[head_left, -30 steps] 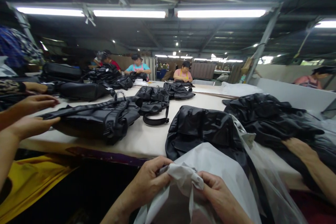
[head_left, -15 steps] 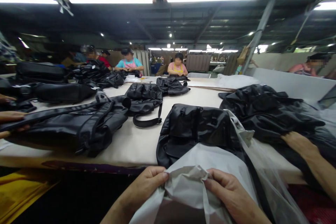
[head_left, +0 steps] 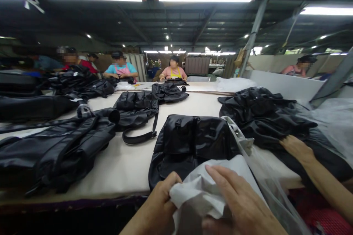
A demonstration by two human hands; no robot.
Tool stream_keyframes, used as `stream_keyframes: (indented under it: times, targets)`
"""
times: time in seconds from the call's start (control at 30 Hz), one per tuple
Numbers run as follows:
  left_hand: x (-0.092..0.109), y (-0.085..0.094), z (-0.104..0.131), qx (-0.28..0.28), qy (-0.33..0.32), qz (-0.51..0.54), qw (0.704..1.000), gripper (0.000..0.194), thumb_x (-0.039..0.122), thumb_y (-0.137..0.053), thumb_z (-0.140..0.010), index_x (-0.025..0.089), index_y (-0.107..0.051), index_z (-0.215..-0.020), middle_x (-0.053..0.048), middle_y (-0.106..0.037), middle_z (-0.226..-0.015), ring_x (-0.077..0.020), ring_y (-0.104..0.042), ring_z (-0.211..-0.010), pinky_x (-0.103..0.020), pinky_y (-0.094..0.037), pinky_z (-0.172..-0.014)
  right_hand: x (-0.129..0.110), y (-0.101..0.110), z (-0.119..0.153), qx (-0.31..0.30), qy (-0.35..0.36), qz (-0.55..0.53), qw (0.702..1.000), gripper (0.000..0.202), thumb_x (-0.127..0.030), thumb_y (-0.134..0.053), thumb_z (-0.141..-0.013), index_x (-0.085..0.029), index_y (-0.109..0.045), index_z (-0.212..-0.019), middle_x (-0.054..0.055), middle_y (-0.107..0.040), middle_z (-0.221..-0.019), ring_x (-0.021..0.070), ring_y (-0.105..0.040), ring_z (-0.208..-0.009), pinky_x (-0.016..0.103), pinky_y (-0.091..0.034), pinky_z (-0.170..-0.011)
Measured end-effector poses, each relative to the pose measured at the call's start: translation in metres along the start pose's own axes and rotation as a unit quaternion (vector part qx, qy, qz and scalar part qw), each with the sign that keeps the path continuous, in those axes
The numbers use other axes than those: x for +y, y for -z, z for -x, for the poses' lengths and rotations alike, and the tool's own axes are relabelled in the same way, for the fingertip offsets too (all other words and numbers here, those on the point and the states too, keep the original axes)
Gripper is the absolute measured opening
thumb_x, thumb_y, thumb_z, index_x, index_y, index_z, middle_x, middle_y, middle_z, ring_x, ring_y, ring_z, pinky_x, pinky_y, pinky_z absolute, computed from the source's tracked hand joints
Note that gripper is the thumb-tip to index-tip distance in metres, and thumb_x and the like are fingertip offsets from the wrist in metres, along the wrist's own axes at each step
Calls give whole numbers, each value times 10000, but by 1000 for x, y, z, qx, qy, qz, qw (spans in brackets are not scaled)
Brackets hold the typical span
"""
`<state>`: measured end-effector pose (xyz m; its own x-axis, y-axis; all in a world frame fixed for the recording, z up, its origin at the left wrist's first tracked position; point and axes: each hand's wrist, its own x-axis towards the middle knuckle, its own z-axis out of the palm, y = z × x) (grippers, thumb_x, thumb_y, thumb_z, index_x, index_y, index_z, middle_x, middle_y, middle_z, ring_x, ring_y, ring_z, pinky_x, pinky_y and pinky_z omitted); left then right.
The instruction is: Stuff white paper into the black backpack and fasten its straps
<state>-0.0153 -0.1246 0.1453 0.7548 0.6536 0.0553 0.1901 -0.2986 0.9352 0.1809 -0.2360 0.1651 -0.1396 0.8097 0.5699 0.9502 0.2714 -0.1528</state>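
Note:
At the bottom middle, my left hand (head_left: 161, 200) pinches the crumpled edge of a white fabric bag (head_left: 201, 191). My right hand (head_left: 237, 205) lies over the same bag from the right and grips it. A black leather backpack (head_left: 193, 141) lies on the cream table (head_left: 129, 165) just beyond my hands, its lower part inside the white bag. A clear plastic sheet (head_left: 261, 176) hangs at the bag's right side.
Several black bags lie across the table: a large one (head_left: 55, 150) at the left, a strapped one (head_left: 138, 110) in the middle, a heap (head_left: 264, 117) at the right. A co-worker's hand (head_left: 296, 148) rests on that heap. More people sit at the far end.
The view has swung right, so the co-worker's hands at the left have left the frame. My right hand has moved up over the white bag and bunched it more.

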Motion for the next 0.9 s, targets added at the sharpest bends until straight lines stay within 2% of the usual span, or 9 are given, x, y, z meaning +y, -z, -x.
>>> stream_keyframes:
  times: [0.13,0.27,0.33,0.47,0.53,0.6,0.7,0.8,0.9]
  targets:
    - [-1,6,-9,118,-12,85,989,56,235,-502,-783,189,-483,-806,47,-469,-680,-87,-420,-608,-172,-359,-567,20,-25,6,-55,-69,69,994,751,-161,-531,-611,-67,-405,-1345,211,-485,-1301,380,-464,-1180,577,-391,-945]
    - [-10,8,-11,168,-20,94,981,428,349,-598,-750,226,-457,-1134,-55,-575,-1113,-192,-547,-1013,-266,-442,-861,19,-27,-2,-94,-243,-169,951,486,-191,-451,-749,-182,-523,-1230,97,-630,-1120,242,-593,-1001,375,-463,-878]
    - [-19,8,-9,127,3,66,990,702,346,-646,-707,256,-320,-1322,-92,-428,-1369,-243,-412,-1253,-352,-357,-1029,17,-18,-9,-28,-316,-300,900,419,-290,-504,-760,-206,-543,-1168,72,-643,-1075,228,-591,-987,310,-472,-821]
    - [-23,-5,-7,48,42,59,996,972,222,-687,-575,253,-211,-1421,-102,-367,-1431,-276,-351,-1313,-432,-275,-1102,25,-16,-23,89,-443,-519,726,455,-352,-594,-663,-165,-549,-1076,63,-668,-899,216,-618,-806,293,-491,-704]
    - [-16,-18,-11,26,27,122,992,977,237,-709,-570,241,-229,-1421,-103,-434,-1385,-278,-423,-1260,-412,-317,-1084,29,-28,-27,80,-442,-559,697,479,-382,-638,-631,-156,-571,-1047,72,-672,-883,217,-622,-785,302,-496,-724]
    - [-10,-29,-18,4,15,177,984,838,361,-728,-620,224,-368,-1364,-111,-533,-1288,-282,-497,-1183,-380,-382,-1040,28,-41,-28,60,-420,-561,711,564,-485,-650,-621,-144,-589,-1068,113,-667,-952,249,-622,-872,322,-499,-778]
    - [-16,-31,-29,42,39,221,974,778,568,-729,-590,183,-520,-1234,-135,-638,-1114,-301,-569,-1069,-372,-466,-942,21,-47,-19,103,-385,-464,791,697,-590,-567,-713,-182,-478,-1271,137,-558,-1230,271,-525,-1130,364,-441,-943]
    - [-35,-24,-34,166,75,243,953,900,574,-717,-614,162,-367,-1333,-133,-634,-1115,-271,-593,-1034,-364,-483,-909,12,-40,0,112,-295,-355,880,717,-526,-507,-821,-284,-209,-1427,75,-316,-1455,234,-322,-1322,400,-321,-1070]
    - [-49,-32,-29,210,66,210,952,858,527,-675,-691,175,-293,-1374,-124,-610,-1172,-251,-578,-1078,-338,-475,-918,-2,-44,16,97,-231,-323,913,919,-586,-572,-747,-245,-100,-1459,89,-144,-1513,295,-195,-1370,434,-322,-1073]
